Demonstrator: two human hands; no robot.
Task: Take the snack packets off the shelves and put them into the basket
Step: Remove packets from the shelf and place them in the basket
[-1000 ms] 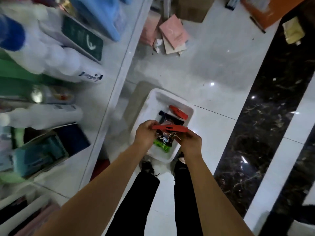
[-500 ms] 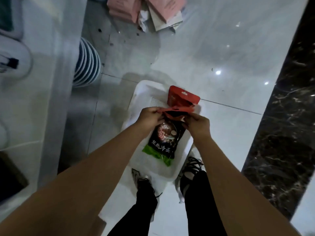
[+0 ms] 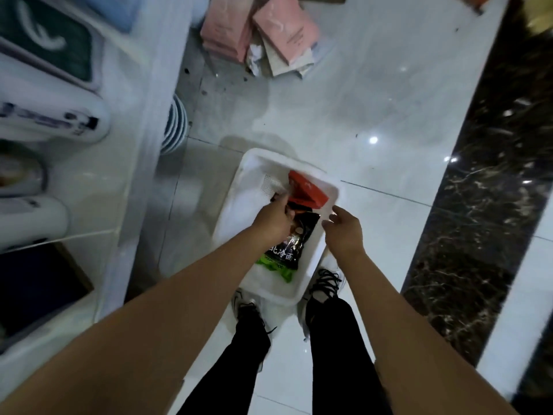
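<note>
At the bottom of the frame stand two legs in black trousers (image 3: pixel 335 354), with black-laced sports shoes (image 3: pixel 324 284) on the glossy white tiled floor (image 3: pixel 389 94). Just above the shoes, at the centre, sits the white rectangular plastic basket (image 3: pixel 254 163). Inside it lies a black snack packet with white lettering and a green bottom edge (image 3: pixel 287 250), and at its far end a red-topped snack packet (image 3: pixel 308 191) leans against the rim. The left hand (image 3: pixel 273 220) reaches over the black packet with fingers curled; whether it grips the packet cannot be told, since the fingertips are blurred. The right hand (image 3: pixel 344 229) hovers over the basket's right rim, fingers loosely spread and holding nothing. Along the left side runs a white shelf (image 3: pixel 158 94) carrying white bottles (image 3: pixel 51 121). At the top centre, pink cardboard boxes (image 3: pixel 284 28) lie scattered on the floor. A dark marble strip (image 3: pixel 484 175) runs down the right.
</note>
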